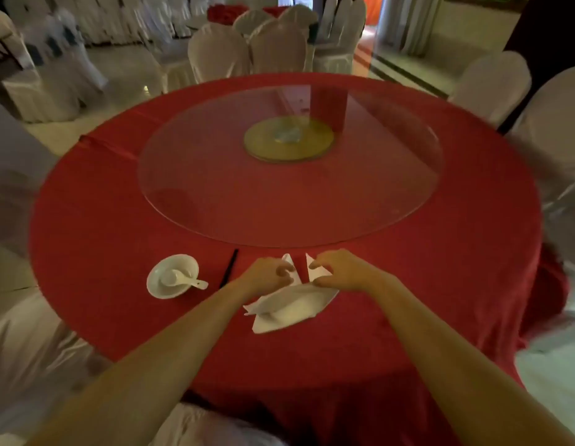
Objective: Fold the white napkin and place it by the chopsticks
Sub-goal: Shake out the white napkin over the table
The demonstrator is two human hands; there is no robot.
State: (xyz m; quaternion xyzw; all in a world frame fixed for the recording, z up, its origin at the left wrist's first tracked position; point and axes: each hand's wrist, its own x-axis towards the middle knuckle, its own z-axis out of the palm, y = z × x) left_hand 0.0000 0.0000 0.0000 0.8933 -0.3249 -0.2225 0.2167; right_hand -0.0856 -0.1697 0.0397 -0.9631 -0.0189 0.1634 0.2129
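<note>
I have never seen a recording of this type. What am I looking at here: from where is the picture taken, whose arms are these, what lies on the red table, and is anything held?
There is no machine here. The single picture comes from a camera worn on a person's head, looking forward and down, so the two bare arms are that person's own. The left hand and the right hand each pinch a point of a white napkin, partly folded, lying on the red tablecloth. To its left lie dark chopsticks, then a white bowl with a white spoon in it. A round glass turntable sits in the middle of the table. Chairs in white covers stand around.
</note>
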